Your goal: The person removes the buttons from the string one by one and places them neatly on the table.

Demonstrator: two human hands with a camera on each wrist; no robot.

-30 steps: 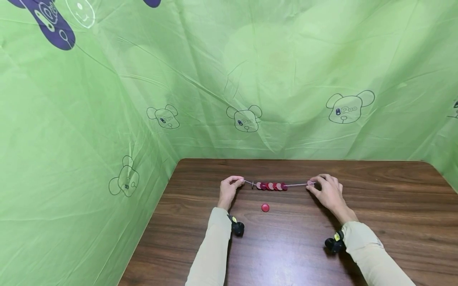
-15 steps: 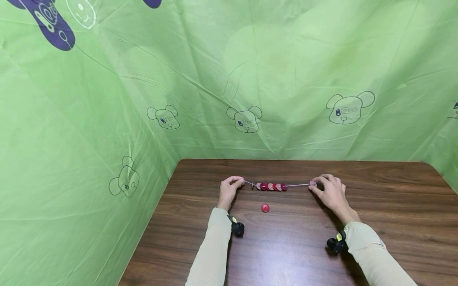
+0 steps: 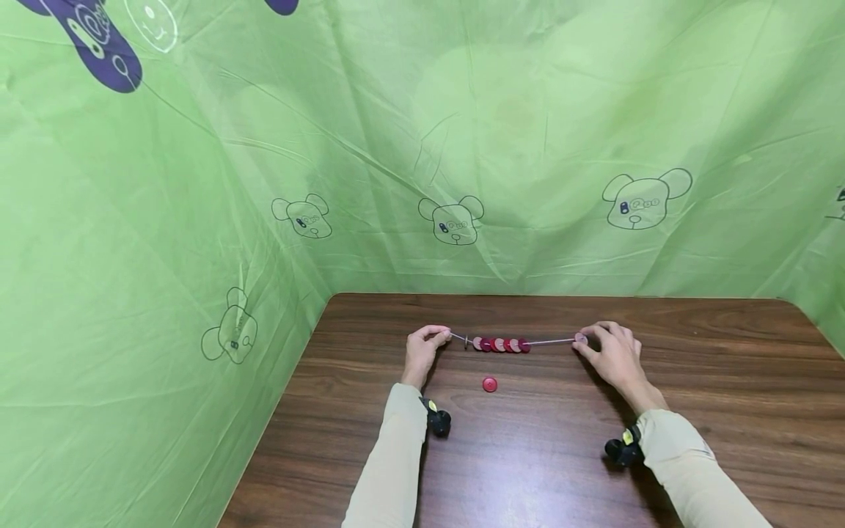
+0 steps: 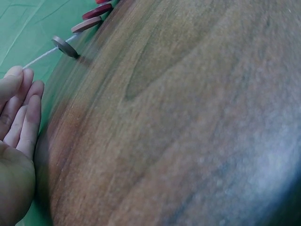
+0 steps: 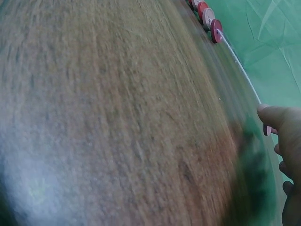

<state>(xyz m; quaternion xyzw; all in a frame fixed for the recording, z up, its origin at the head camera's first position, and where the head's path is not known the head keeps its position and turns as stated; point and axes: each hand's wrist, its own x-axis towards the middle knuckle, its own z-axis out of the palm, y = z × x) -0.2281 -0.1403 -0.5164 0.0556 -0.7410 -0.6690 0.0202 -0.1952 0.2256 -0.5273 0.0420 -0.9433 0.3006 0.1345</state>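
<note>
While a left hand (image 3: 421,353) and a right hand (image 3: 615,359) hold a string (image 3: 551,342) nearly straight, one red button (image 3: 489,384) lies apart

Pinched between the left hand's thumb and fingertips, one end of the string runs past a grey disc (image 4: 68,49), tipped nearly edge-on, to a row of buttons (image 3: 499,345) in dark red, red and pink. At the far end, the right hand pinches a pink button (image 3: 580,338) between thumb and finger; whether the string passes through it cannot be told, as the thumb covers the spot. A bare stretch of string separates that button from the row. Should the right hand's narrow grip loosen, the pink button could drop or the string's tip slip free, the likely cause being how little there is to hold. A slip on the left looks costlier: with no knot visible at that end, the disc and the row might slide off together, though a knot could be hidden in the fingers. In front of the row, the red button rests flat on the brown worktop (image 3: 541,418) between two pale sleeves (image 3: 389,455), where a brush of cloth could send it sliding. Beyond the worktop's back edge rises a green sheet (image 3: 396,147) printed with bear-head outlines.
</note>
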